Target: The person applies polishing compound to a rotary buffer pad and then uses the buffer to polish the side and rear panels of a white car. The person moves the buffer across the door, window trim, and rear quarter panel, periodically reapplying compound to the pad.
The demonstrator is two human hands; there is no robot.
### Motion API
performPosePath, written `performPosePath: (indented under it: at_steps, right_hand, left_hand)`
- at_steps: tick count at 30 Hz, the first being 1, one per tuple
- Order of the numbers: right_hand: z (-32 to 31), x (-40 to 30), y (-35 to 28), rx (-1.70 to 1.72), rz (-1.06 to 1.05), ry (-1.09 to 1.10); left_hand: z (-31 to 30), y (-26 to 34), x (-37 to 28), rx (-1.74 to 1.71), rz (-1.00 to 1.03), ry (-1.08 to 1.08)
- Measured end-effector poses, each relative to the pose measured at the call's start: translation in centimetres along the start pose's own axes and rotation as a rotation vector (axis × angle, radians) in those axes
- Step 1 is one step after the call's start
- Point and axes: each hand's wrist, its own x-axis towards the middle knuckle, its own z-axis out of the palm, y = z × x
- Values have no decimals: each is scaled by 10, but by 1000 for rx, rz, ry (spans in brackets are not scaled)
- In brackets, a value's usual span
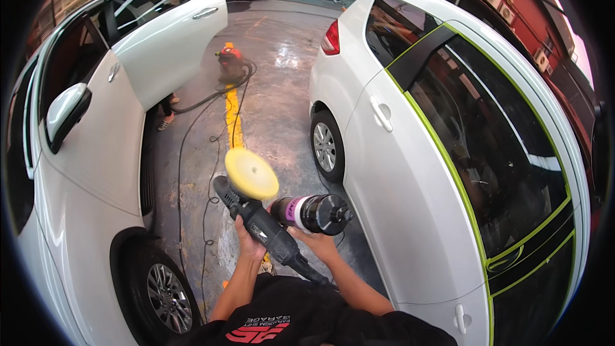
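Note:
My left hand (250,241) grips the body of a black electric car polisher (264,230), held slantwise in front of my chest. A round yellow foam pad (251,173) on the polisher's head faces up, with a pale worn patch at its middle. In my right hand (318,244) is a dark bottle (317,212) with a purple and white label bearing writing. The bottle lies tilted, its black nozzle end towards the white car (403,192) on the right. The polisher's power cord end points back towards my shirt.
Green masking tape (439,146) edges the right car's windows. On the left stands another white car (91,168) with a door (178,33) open; a person's foot (166,122) shows beneath. A red vacuum cleaner (231,60), its hose (199,102) and loose cables (180,163) lie on the floor between.

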Motion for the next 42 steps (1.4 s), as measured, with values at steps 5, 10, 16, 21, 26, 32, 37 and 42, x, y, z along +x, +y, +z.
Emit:
performPosePath:
  at_steps: [5, 10, 16, 21, 26, 32, 37, 42]
  right_hand:
    - [1, 32, -26, 436, 197, -208]
    - [-3, 66, -1, 993, 372, -324]
    - [-20, 125, 11, 1420, 543, -332]
    - [-33, 193, 15, 1212, 773, -289]
    - [-46, 258, 30, 1140, 607, -322]
    - [-81, 355, 41, 1501, 464, -337]
    - [-109, 433, 10, 1217, 364, -238]
    - [-97, 493, 1, 1279, 301, -88]
  left_hand:
    - [-4, 36, 35, 57, 57, 65]
    - [-10, 56, 65, 74, 26, -10]
    - [-24, 55, 118, 138, 57, 47]
    - [-28, 57, 186, 259, 27, 52]
    - [-4, 70, 281, 305, 47, 52]
    - [51, 109, 408, 419, 164, 40]
    - [102, 118, 487, 385, 141, -11]
    - [82, 105, 550, 380, 129, 156]
